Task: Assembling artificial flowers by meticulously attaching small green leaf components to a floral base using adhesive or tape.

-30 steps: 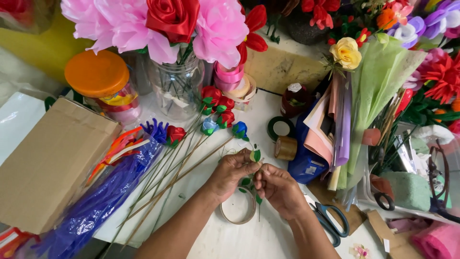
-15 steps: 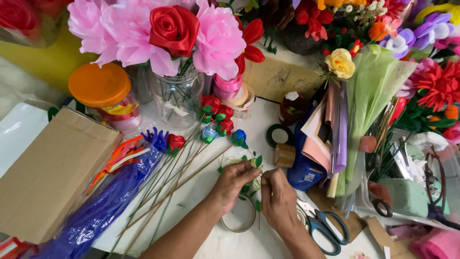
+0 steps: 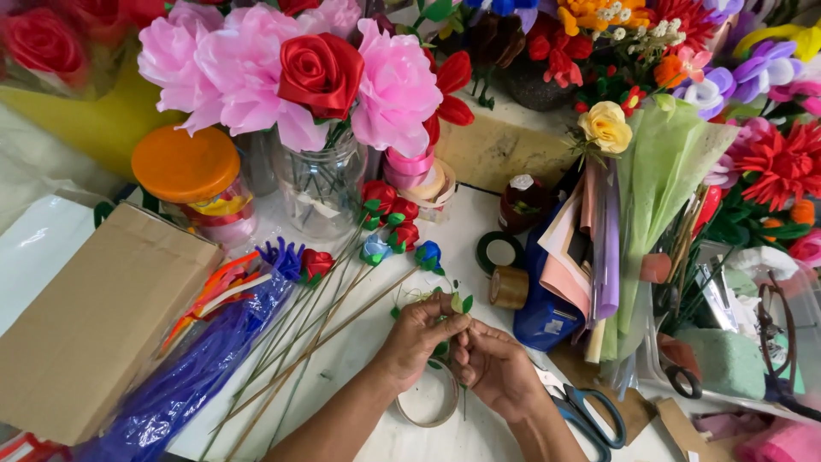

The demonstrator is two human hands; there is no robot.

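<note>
My left hand (image 3: 419,335) and my right hand (image 3: 489,365) meet over the white table, both pinching a thin green stem with small green leaves (image 3: 460,303). The fingertips of the two hands touch around it. Under the hands lies a ring of tape (image 3: 426,409), partly hidden. Just left of the hands, several thin stems with small red and blue ribbon rosebuds (image 3: 389,235) lie fanned on the table.
A glass jar (image 3: 321,184) with big pink and red flowers stands behind. An orange-lidded jar (image 3: 190,175), a cardboard box (image 3: 94,316) and a bag of blue pipe cleaners (image 3: 192,376) sit left. Scissors (image 3: 581,411), tape rolls (image 3: 505,269) and wrapping paper (image 3: 658,197) lie right.
The view has shifted slightly. Both hands have stayed together on the leafy stem, turning it a little between the fingers.
</note>
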